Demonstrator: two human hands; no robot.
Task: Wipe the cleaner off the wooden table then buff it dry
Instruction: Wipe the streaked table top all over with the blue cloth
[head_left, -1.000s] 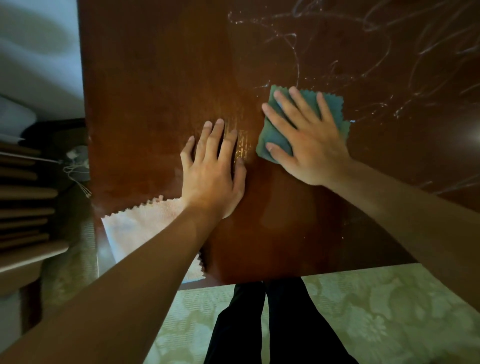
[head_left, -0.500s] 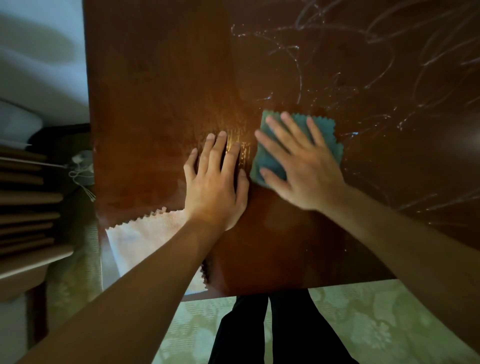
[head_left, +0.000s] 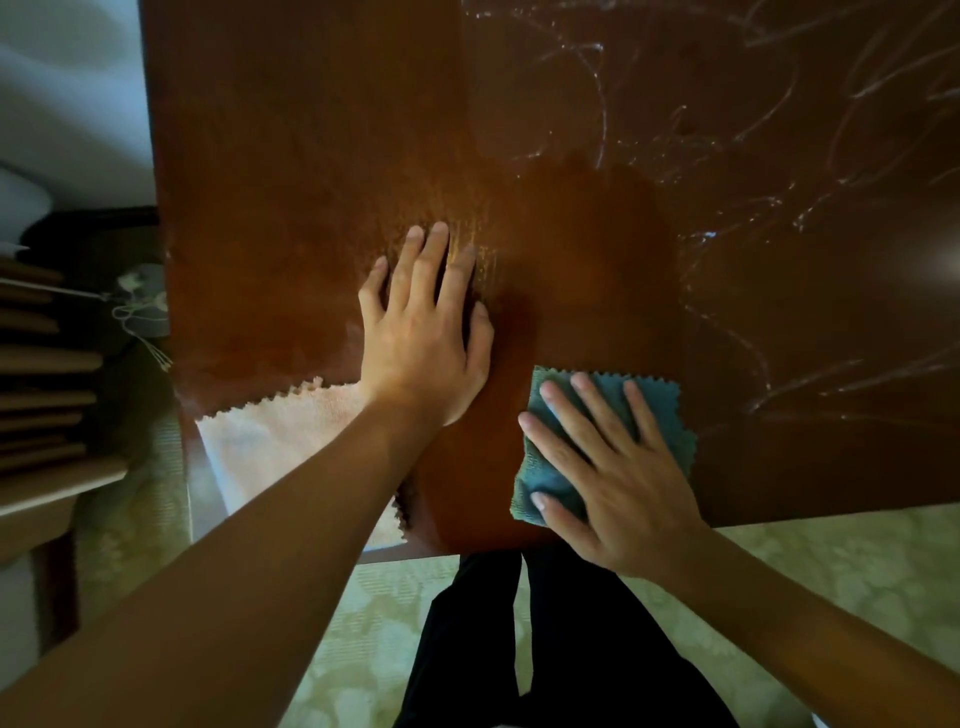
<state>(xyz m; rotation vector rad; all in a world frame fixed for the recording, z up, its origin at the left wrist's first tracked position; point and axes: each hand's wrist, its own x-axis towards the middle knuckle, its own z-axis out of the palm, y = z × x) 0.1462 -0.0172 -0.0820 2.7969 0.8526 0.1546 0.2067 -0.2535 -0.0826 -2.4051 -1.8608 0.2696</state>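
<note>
Right hand is laid flat, fingers spread, pressed on the blue cloth near the table front edge. Left hand is flat and open on bare wood, forearm crossing a white cloth

My wooden table is dark reddish-brown and glossy. White squiggles of cleaner streak the far and right part of the table top; the part nearer the table's front edge and its left side shows a dull, smeared sheen. The teal cloth, zigzag-edged, lies flat on the table close to the front edge, pressed under my right hand. The pale pink cloth, also zigzag-edged, lies flat at the table's near left corner, partly hidden by my left forearm.
</note>
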